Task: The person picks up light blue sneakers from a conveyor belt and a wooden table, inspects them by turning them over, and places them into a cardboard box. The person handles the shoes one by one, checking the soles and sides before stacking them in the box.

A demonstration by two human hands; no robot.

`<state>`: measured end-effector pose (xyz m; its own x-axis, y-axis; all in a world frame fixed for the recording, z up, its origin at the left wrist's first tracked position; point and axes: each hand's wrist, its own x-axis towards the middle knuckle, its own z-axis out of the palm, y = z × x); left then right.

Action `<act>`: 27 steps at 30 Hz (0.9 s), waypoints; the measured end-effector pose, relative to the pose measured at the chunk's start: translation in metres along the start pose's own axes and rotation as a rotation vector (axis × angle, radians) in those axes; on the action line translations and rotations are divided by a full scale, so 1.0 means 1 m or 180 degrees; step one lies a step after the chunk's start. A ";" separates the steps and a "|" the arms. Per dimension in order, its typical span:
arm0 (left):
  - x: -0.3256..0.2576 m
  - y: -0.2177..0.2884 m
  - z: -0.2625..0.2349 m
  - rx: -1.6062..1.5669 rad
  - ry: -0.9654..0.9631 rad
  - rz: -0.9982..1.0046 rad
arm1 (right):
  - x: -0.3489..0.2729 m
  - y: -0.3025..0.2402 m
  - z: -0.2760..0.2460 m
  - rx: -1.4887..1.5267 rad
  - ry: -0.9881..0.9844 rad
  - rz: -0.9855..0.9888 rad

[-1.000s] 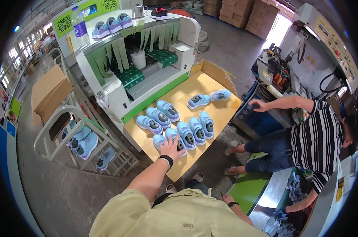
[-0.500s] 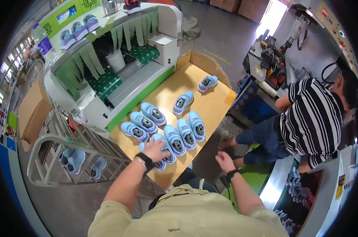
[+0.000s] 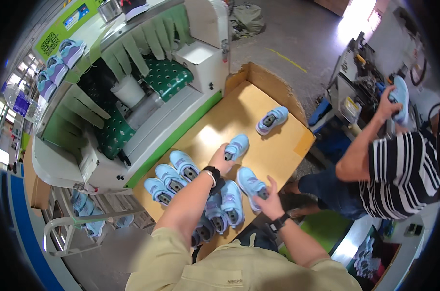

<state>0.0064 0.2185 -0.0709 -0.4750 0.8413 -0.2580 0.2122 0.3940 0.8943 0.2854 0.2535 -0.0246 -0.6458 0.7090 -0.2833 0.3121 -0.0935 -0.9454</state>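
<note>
My left hand [image 3: 222, 163] reaches across the table, its fingers closed around the heel of a light blue sneaker [image 3: 238, 145]. At the heel of another light blue sneaker [image 3: 249, 182], nearer to me, is my right hand [image 3: 272, 202], thumb and fingers to either side of it. Dark inserts show in the shoe openings. To the left stands a row of light blue sneakers [image 3: 170, 177]. More sneakers [image 3: 231, 201] stand close to me, partly hidden under my left forearm. One single sneaker [image 3: 272, 120] stands at the far end.
The tabletop [image 3: 200, 133] has a cardboard edge [image 3: 273, 80] at its far end. Along its left runs a machine [image 3: 147, 155] with hanging strips and a green perforated belt. A co-worker [image 3: 399, 174] on the right holds a blue sneaker [image 3: 400, 99]. A metal rack [image 3: 98, 217] stands lower left.
My left hand has left the near row for a sneaker farther out. My right hand has come onto the table to a sneaker. The co-worker has raised a sneaker. The view has shifted.
</note>
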 end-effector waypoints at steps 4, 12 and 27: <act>-0.037 0.016 -0.048 -0.1630 0.0309 -0.0626 | 0.068 -0.034 -0.013 0.0551 0.0055 0.0119; -0.132 0.127 -0.271 -0.0457 0.3495 0.0458 | 0.219 -0.293 0.158 0.0308 -0.0410 -0.2674; -0.176 0.049 -0.194 0.1530 0.3239 0.0210 | 0.295 -0.119 0.029 -0.1951 0.2742 -0.1092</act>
<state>-0.0648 0.0180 0.0891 -0.8793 0.2595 0.3993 0.4654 0.6463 0.6047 0.0375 0.4541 -0.0004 -0.1381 0.9018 0.4095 0.6551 0.3933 -0.6452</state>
